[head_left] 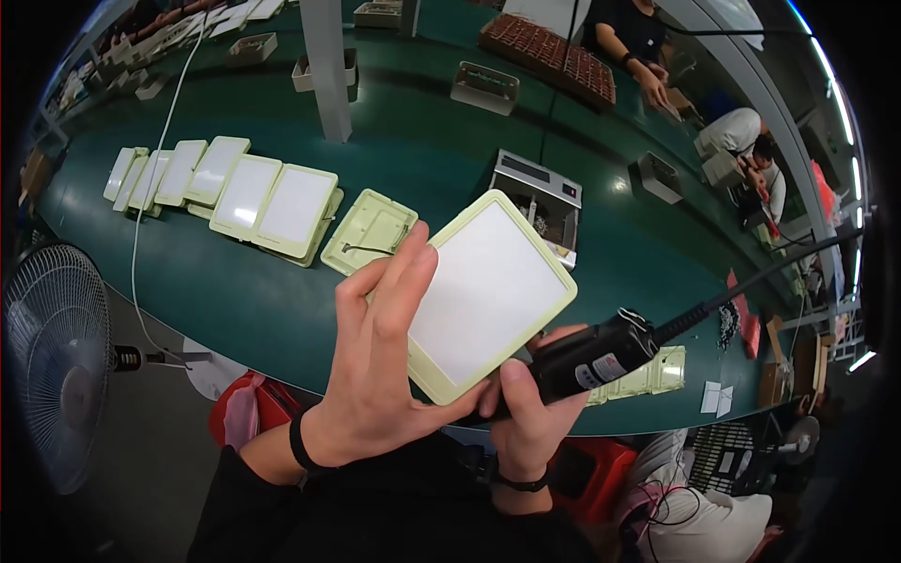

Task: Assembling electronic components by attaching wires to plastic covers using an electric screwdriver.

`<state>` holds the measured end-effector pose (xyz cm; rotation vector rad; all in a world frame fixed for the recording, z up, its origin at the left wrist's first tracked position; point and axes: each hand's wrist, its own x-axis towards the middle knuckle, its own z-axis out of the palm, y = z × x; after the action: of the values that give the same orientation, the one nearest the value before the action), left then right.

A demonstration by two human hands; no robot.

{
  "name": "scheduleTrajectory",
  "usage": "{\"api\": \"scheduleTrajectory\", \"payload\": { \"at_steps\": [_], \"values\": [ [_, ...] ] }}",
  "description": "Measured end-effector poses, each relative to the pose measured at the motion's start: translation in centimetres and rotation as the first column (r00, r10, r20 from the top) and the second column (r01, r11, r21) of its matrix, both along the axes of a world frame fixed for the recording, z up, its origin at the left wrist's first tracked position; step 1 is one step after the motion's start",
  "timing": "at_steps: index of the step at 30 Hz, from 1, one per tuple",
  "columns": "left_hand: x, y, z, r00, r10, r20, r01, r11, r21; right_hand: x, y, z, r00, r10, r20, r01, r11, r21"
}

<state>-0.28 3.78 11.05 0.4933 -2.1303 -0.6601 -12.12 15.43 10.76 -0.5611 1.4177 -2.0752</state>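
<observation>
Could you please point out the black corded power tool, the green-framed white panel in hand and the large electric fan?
Black corded power tool point(593, 351): head view, its casing.
Green-framed white panel point(492, 295): head view, middle of its white face.
Large electric fan point(75, 387): head view, centre of its round grille.

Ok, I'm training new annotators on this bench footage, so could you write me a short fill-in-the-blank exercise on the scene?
1. The right hand grips a corded tool with a ____ body.
2. The left hand touches a panel with a pale green rim and a ____ face.
3. The fan stands on the person's ____ side.
4. The bench top is dark ____.

Missing words: black; white; left; green.
</observation>
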Motion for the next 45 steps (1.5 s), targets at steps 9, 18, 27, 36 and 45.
{"api": "scheduleTrajectory", "payload": {
  "at_steps": [9, 18, 27, 36, 45],
  "values": [
    [-0.4, 0.6, 0.8, 0.995, 0.029, 0.098, -0.024, 0.998, -0.051, -0.7, -0.1, 0.3, 0.993, 0.072, 0.092, -0.071, 0.997, -0.023],
    [-0.4, 0.7, 0.2, 0.992, 0.052, 0.113, -0.046, 0.998, -0.053, -0.9, -0.5, -0.2, 0.987, 0.106, 0.119, -0.105, 0.994, -0.012],
    [-0.9, 1.4, -0.8, 0.987, 0.142, 0.080, -0.116, 0.958, -0.261, -1.2, -1.0, -0.7, 0.991, 0.055, 0.119, -0.057, 0.998, 0.017],
    [-1.3, 1.5, -1.0, 0.985, 0.161, 0.068, -0.133, 0.943, -0.305, -1.5, -0.9, -1.1, 0.987, 0.067, 0.144, -0.069, 0.998, 0.012],
    [-1.0, 1.7, -0.8, 0.984, 0.146, 0.101, -0.109, 0.947, -0.301, -1.1, -0.8, -1.4, 0.990, 0.039, 0.136, -0.039, 0.999, -0.006]
  ]
}}
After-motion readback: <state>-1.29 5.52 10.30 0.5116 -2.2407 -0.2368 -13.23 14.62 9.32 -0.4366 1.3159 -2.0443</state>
